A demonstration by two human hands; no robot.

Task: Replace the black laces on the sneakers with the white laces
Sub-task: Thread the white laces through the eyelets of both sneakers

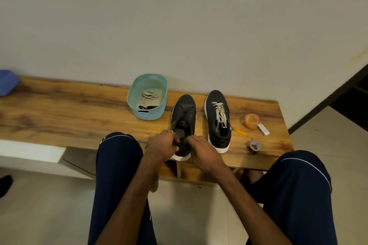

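Wood-grain low bench (79,109) along a plain pale wall. Closest in, left hand (161,148) and right hand (202,152) both curl their fingers around the heel end of the unlaced black white-soled sneaker (184,113). Just right of it sits the second black sneaker (217,125), already wearing off-white laces (221,113). Further back, a teal plastic basket (153,115) holds a white lace bundle (149,95) and black laces (147,107).

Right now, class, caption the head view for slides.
The left hand and right hand grip the unlaced sneaker; the other sneaker has white laces.
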